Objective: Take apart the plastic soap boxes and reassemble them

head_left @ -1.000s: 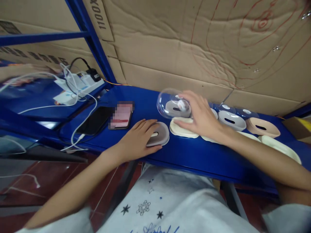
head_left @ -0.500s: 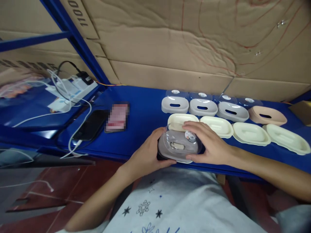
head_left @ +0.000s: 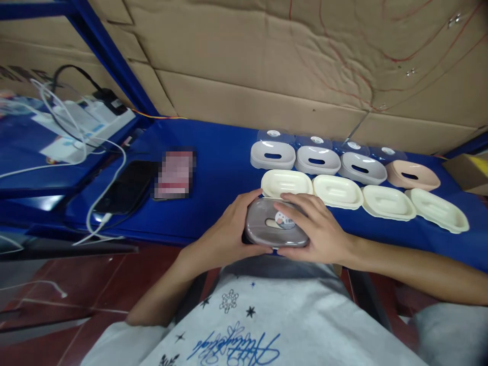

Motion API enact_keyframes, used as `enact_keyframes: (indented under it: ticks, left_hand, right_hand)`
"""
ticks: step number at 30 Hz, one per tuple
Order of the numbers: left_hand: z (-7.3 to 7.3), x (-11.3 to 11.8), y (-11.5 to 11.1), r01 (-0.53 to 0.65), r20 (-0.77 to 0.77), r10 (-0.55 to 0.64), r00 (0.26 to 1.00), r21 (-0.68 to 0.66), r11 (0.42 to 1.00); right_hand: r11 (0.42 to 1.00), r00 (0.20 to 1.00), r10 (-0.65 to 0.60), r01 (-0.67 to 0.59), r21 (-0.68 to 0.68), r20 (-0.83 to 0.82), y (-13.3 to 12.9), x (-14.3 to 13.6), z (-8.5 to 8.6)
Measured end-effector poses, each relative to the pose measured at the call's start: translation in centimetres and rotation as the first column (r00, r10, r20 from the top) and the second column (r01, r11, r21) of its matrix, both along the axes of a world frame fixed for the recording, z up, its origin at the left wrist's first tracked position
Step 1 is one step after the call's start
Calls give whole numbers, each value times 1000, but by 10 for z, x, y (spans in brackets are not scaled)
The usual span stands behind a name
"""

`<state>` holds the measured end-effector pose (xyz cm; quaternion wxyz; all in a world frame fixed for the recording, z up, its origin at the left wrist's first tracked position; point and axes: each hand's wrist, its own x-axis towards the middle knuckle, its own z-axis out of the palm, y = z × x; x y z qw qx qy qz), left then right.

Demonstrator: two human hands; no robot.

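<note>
A grey soap box [head_left: 259, 231] with a slot in its middle lies between my hands near the table's front edge. Over it sits a clear lid [head_left: 263, 206] that carries a round white sticker [head_left: 285, 219]. My left hand [head_left: 224, 234] is wrapped round the box's left side, thumb at the near edge. My right hand [head_left: 324, 229] grips the right side, its fingers over the lid's top and its thumb at the front. Just behind the box is a cream inner tray [head_left: 285, 184]. Whether the lid's rim is fully seated I cannot tell.
Several cream trays [head_left: 337, 192] form a row on the blue table [head_left: 213, 152]. Behind them stand grey soap dishes [head_left: 272, 156], a peach dish [head_left: 414, 175] and clear lids [head_left: 316, 141]. To the left lie a black phone [head_left: 124, 188], a blurred pink item [head_left: 174, 175] and a power strip [head_left: 91, 129].
The clear lid, tilted and raised at the back before, now lies flatter over the grey box. My right fingers have shifted inward over its top. The whole view has moved slightly.
</note>
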<state>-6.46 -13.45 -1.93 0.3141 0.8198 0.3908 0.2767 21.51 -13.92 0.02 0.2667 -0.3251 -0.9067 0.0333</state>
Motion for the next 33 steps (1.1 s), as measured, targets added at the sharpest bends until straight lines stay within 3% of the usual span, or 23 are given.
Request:
enact_keyframes:
  ticks: [11, 20, 28, 33]
  left_hand:
    - [4, -4, 2, 58, -85, -57, 995, 4, 998]
    - [8, -10, 5, 136, 20, -136, 991, 6, 991]
    - [8, -9, 3, 163, -4, -163, 987, 39, 986]
    - [14, -12, 0, 158, -36, -155, 987, 92, 983]
  right_hand:
    - [995, 996, 84, -85, -43, -24, 5, 0, -5]
    - [988, 990, 126, -131, -76, -71, 6, 0, -6]
    - [973, 977, 180, -194, -127, -115, 16, 2, -12]
    - [956, 950, 294, -294, 19, -105, 21, 6, -16]
